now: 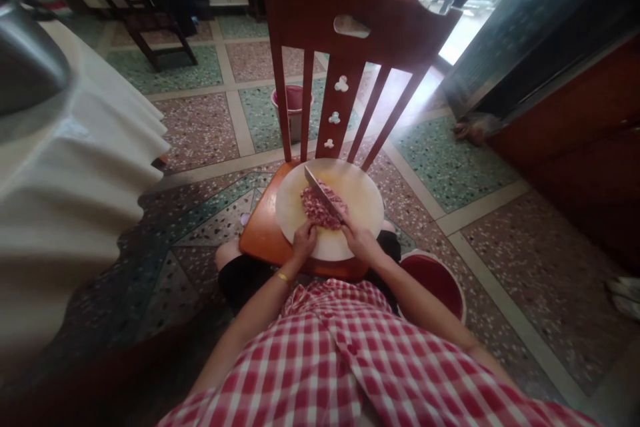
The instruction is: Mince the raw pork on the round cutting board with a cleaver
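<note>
A round pale cutting board (363, 197) lies on the seat of a wooden chair (350, 20). A pile of chopped pink meat (320, 208) sits at its middle. My right hand (357, 237) is closed round the handle of a knife (323, 193), whose blade slants up and left across the meat. My left hand (304, 240) rests at the board's near edge, fingers curled against the meat pile. A gold bracelet shows on my left wrist.
A red bucket (435, 280) stands on the floor by my right knee. A pink bucket (295, 103) is behind the chair. White cloth-covered furniture (70, 173) fills the left. A dark wooden cabinet (585, 140) lines the right. Patterned terrazzo floor lies all round.
</note>
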Demonstrator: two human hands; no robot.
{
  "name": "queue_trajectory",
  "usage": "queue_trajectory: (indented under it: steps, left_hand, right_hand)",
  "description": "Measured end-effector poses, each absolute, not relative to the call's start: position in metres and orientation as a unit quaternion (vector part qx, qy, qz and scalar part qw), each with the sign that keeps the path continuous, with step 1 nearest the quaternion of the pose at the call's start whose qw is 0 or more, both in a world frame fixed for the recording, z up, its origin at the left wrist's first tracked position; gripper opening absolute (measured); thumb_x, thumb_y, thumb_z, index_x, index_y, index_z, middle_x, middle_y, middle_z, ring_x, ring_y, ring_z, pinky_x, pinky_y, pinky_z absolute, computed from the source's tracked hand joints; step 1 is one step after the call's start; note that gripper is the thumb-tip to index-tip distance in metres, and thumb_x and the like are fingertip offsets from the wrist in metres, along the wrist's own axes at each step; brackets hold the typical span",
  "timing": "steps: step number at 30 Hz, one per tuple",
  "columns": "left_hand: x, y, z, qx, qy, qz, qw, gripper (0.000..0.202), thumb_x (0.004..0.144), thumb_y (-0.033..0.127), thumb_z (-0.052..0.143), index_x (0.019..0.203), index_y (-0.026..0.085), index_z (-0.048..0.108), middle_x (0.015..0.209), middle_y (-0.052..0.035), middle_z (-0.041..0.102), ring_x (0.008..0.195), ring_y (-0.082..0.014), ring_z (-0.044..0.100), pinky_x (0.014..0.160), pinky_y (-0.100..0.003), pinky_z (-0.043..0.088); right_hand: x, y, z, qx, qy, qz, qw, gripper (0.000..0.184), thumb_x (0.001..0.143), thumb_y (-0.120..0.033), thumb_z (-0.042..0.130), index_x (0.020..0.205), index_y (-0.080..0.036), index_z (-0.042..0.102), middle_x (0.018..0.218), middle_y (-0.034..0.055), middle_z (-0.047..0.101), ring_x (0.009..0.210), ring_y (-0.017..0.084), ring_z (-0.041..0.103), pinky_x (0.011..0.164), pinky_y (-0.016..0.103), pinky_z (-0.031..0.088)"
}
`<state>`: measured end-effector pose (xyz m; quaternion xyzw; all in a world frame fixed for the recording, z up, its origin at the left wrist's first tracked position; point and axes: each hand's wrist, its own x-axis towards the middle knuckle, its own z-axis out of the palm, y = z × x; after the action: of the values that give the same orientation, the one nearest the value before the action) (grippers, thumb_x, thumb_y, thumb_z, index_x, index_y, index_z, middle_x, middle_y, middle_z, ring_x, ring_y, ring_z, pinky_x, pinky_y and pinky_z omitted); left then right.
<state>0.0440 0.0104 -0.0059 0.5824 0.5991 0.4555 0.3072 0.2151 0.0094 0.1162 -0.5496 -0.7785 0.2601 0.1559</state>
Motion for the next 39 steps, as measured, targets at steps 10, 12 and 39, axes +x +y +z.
queue_trajectory:
  steps: [10,12,39]
  left_hand:
    - [0.042,0.009,0.012,0.511,0.624,0.493,0.327,0.022,0.080,0.022,0.040,0.085,0.017,0.061,0.064,0.0013,0.056,0.060,-0.0100,0.051,0.061,-0.020,0.041]
    - [0.036,0.011,0.019,0.476,0.636,0.511,0.329,0.022,0.080,0.023,0.040,0.086,0.017,0.061,0.063,0.0019,0.054,0.059,-0.0097,0.050,0.059,-0.020,0.040]
    - [0.009,-0.011,0.001,0.365,0.685,0.551,0.305,0.021,0.078,0.027,0.043,0.086,0.015,0.059,0.066,0.0007,0.054,0.064,-0.0098,0.052,0.064,-0.021,0.042]
  right_hand:
    - [0.213,0.003,0.111,-0.569,-0.771,0.267,0.096,0.050,0.091,-0.026,0.035,0.140,-0.022,0.029,0.107,0.0088,0.066,0.087,0.025,0.065,0.078,0.038,0.050]
    - [0.215,0.006,0.121,-0.552,-0.777,0.256,0.158,0.050,0.091,-0.027,0.034,0.141,-0.022,0.027,0.115,0.0078,0.062,0.096,0.024,0.062,0.085,0.037,0.047]
    - [0.360,0.005,0.057,-0.379,-0.919,0.100,-0.028,0.040,0.090,-0.037,0.038,0.126,-0.025,0.052,0.078,0.0095,0.060,0.066,0.018,0.052,0.058,0.027,0.033]
